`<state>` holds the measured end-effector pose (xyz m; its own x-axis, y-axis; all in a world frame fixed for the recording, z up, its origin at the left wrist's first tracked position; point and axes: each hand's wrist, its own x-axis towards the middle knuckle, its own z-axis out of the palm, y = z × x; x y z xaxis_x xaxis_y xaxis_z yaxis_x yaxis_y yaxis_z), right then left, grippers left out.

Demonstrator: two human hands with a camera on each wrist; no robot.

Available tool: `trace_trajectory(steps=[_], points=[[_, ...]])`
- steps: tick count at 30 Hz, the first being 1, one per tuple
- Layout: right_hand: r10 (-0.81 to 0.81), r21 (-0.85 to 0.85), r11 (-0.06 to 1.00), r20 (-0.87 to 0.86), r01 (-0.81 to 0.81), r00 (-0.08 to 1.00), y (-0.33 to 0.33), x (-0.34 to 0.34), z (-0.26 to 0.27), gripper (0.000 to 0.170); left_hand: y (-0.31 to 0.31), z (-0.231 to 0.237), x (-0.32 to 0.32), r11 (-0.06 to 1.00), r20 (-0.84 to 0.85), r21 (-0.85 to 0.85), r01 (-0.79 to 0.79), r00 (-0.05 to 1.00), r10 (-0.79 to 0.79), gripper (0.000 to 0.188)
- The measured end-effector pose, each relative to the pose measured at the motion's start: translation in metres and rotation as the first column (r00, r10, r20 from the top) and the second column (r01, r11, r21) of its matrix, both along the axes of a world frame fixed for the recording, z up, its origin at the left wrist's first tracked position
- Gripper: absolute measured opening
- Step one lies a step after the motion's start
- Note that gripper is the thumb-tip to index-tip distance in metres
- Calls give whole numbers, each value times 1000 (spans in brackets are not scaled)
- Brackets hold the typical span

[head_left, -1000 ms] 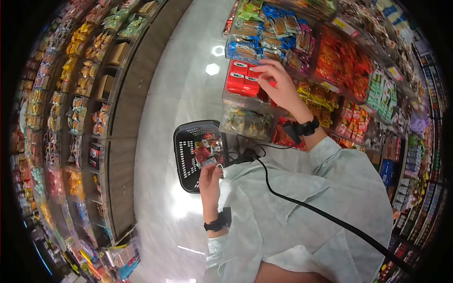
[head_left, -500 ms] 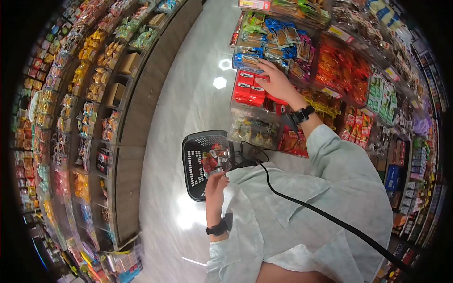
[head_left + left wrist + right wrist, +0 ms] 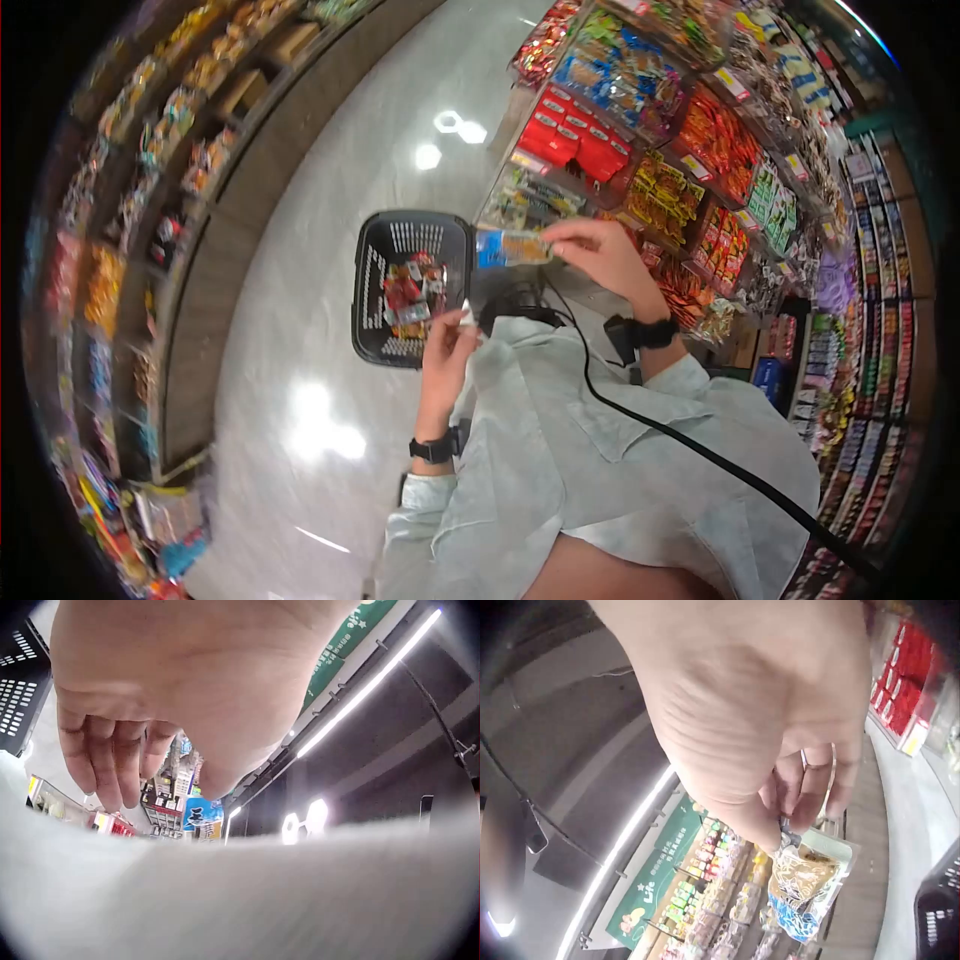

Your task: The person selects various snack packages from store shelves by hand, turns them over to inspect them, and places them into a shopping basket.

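My right hand (image 3: 603, 262) pinches a small snack packet (image 3: 512, 249) by one end, between thumb and fingers. The packet is blue and see-through with something brownish inside; in the right wrist view the packet (image 3: 804, 889) hangs below the fingertips. It is held out beside the right rim of a black shopping basket (image 3: 362, 300). Inside the basket lie several red and clear snack packets (image 3: 412, 285). My left hand (image 3: 447, 355) is raised at the basket's near right corner, and in the left wrist view its fingers (image 3: 105, 761) hang loosely bent with nothing held.
Snack bins stand on the right, with red packets (image 3: 570, 135), blue packets (image 3: 615, 75) and yellow packets (image 3: 660, 195). Shelving (image 3: 190, 330) full of packaged snacks runs along the left. A black cable (image 3: 690, 460) crosses my shirt. Grey shiny floor (image 3: 290, 300) lies between.
My right hand has come away from the blue packets' bin, down and back to beside the basket, now with a packet in it. The left hand stays near the basket; the view has turned.
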<state>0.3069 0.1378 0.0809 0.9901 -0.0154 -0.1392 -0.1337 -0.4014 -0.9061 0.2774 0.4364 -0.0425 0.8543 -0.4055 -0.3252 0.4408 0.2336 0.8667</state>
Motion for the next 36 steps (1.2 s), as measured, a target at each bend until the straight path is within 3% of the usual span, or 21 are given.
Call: trace_trajectory(steps=[1,4,6,11,13,17,24,28,32,36], points=[[17,117,993,-80,-8,997,17,-13,-4,24,7,9,-3,999,-30,-36,-11,999,10,37],[162,176,976,-190,-129,968,49,-42,-14,25,20,18,-7,996,-20,-89,23,999,-24,31],[207,132,973,-162,-187,965,64,-54,-10,25,20,11,-6,994,-13,-82,79,997,-80,17],[210,117,975,-193,-190,959,62,-75,-3,35,18,32,-8,989,-1,-93,119,993,-119,15],[234,141,966,-129,-216,964,54,-83,-5,41,13,43,-14,988,14,-102,115,993,-114,16],[219,215,953,-6,-213,976,32,-104,-16,47,-17,52,-34,993,28,-96,65,998,-63,18],[176,286,944,-12,-165,984,-56,-157,-35,50,-103,55,-83,993,15,-49,108,994,-108,24],[157,400,909,-62,-119,986,-102,-193,-53,46,-144,49,-115,981,45,46,191,980,-193,27],[165,456,883,-76,-113,983,-134,-218,-63,42,-173,43,-146,973,-32,138,187,982,-184,28],[185,303,940,-56,-159,981,-160,-228,-66,42,-198,47,-162,962,-79,185,200,979,-189,29]])
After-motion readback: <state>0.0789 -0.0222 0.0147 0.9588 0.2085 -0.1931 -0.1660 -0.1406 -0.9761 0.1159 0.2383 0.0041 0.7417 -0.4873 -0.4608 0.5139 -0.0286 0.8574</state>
